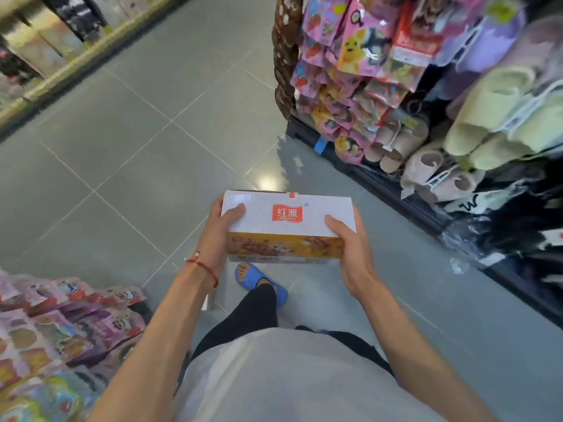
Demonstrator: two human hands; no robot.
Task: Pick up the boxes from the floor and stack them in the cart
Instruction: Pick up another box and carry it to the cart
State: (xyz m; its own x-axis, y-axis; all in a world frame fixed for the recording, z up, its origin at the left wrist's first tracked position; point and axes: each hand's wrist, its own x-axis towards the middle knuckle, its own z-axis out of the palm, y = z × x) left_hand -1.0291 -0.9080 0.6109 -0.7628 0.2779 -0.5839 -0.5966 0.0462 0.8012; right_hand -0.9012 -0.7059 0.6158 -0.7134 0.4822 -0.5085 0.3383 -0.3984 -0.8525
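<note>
Holding a box [288, 222] out in front of us at about waist height, we grip it at both ends, well above the grey tiled floor [131, 153]. Our left hand [217, 239] wraps the left end with the thumb lying on the white lid. Our right hand [353, 254] clasps the right end the same way, thumb on top and fingers curled underneath. A red string bracelet [203, 267] sits on our left wrist.

Beside us on the right stands a rack [393, 190] hung with pale slippers [490, 117] and pink cartoon packets [350, 56]. It sits close to the box but does not touch it. At lower left, a display of bright snack packets [61, 330] crowds in near our left forearm. Another shelf [45, 56] runs along the far left, blurred. Below the box, one foot in a blue sandal [265, 284] steps on the tiles.

On the lid is a red logo [287, 213] with the white characters 红派 and a small ® mark beside it. The line of letters under the characters is too small to read. The near side of the box is yellow and orange, its print blurred.
</note>
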